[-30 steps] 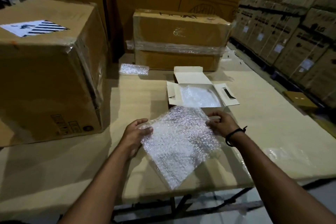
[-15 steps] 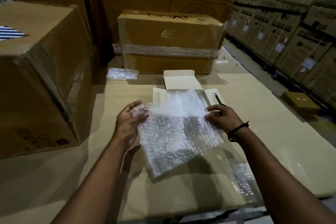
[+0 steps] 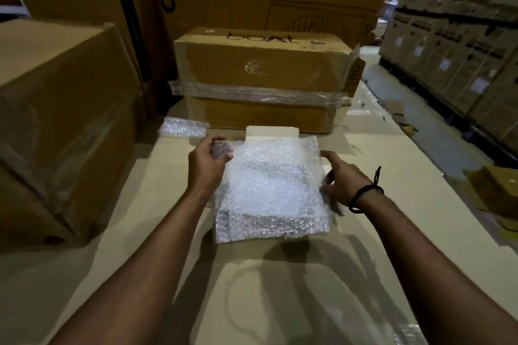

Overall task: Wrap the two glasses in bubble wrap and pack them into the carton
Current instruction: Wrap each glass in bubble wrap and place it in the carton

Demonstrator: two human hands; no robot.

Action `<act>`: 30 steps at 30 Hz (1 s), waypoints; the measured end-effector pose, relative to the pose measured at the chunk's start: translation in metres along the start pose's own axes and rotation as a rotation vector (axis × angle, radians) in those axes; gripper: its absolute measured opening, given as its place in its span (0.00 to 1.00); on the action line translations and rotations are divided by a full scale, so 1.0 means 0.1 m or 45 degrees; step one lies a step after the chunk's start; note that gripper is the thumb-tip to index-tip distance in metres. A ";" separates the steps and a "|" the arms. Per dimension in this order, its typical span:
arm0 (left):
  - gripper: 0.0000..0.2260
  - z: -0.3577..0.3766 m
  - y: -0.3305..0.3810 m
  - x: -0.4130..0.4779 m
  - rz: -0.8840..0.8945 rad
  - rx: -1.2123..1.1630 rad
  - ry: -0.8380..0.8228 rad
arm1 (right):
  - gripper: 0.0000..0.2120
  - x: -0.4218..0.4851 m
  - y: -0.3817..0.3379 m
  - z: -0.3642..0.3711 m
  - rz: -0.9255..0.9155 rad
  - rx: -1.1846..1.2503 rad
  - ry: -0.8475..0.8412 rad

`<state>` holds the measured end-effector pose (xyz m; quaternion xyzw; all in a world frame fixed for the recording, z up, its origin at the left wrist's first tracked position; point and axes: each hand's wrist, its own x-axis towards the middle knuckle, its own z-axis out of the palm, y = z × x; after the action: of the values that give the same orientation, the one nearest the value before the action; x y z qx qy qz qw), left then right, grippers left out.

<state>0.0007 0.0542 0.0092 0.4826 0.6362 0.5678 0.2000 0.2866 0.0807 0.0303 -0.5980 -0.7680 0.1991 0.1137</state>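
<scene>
2 hands hold a bubble wrap sheet (image 3: 272, 190) over the open white carton (image 3: 272, 131) on the table (image 3: 280, 288), the left hand (image 3: 207, 168) pinching its far left corner, the right hand (image 3: 342, 182) gripping its right edge.

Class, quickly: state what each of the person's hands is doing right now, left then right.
Left hand: closed, gripping the bubble wrap at its far left corner.
Right hand: closed, holding the bubble wrap's right edge.

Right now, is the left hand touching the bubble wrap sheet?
Touching. Head view: the left hand pinches the bubble wrap sheet at its top-left corner.
</scene>
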 end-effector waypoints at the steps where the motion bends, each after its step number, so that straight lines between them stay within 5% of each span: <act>1: 0.17 0.03 -0.01 0.05 -0.015 0.035 -0.020 | 0.35 0.05 -0.01 -0.01 0.036 -0.009 -0.080; 6: 0.17 0.18 -0.13 0.24 -0.066 0.155 -0.149 | 0.36 0.32 -0.04 0.07 0.140 -0.043 -0.082; 14: 0.29 0.25 -0.25 0.45 0.048 0.458 -0.483 | 0.16 0.34 -0.17 0.28 0.126 -0.465 -0.007; 18: 0.34 0.14 -0.24 0.48 0.194 0.591 -0.356 | 0.15 0.29 -0.20 0.31 0.171 -0.551 0.133; 21: 0.23 0.03 -0.21 0.31 0.411 0.775 -0.163 | 0.20 0.28 -0.20 0.32 0.219 -0.469 0.188; 26: 0.16 0.12 -0.29 0.10 0.493 1.228 -0.722 | 0.19 0.37 -0.22 0.30 0.078 -0.505 0.124; 30: 0.18 0.18 -0.28 0.16 0.546 1.379 -0.861 | 0.14 0.40 -0.20 0.32 -0.115 -0.809 0.081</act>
<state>-0.0033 0.0798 -0.0169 0.7817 0.6236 0.0132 0.0008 0.2454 0.1095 0.0078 -0.5749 -0.8135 -0.0747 -0.0462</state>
